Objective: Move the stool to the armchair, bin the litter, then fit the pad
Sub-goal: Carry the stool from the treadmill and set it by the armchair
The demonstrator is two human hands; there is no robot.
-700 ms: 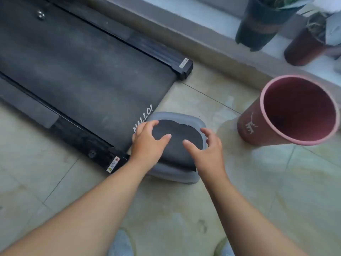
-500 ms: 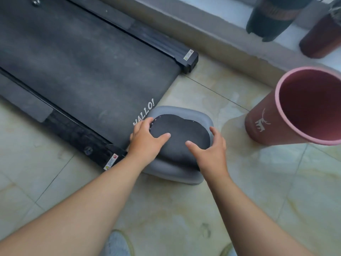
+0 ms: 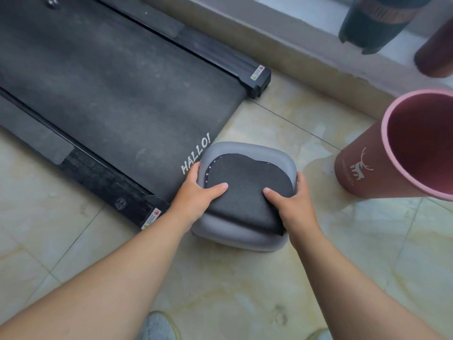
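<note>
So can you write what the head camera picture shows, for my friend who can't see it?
Two bare hands, the left hand and right hand, grip the sides of a low grey stool with a dark pad on top, thumbs pressing on the pad. It sits on a tiled floor beside a black treadmill, with a pink bin to the right.

Home interior, likely living room or balcony edge: glossy marble-look tiled floor (image 3: 245, 298), flat black treadmill (image 3: 110, 84) printed "HALLO!", pink waste bin (image 3: 362, 168) with deer logo, 2 plant pots (image 3: 372, 23) on raised window ledge (image 3: 289, 33).
</note>
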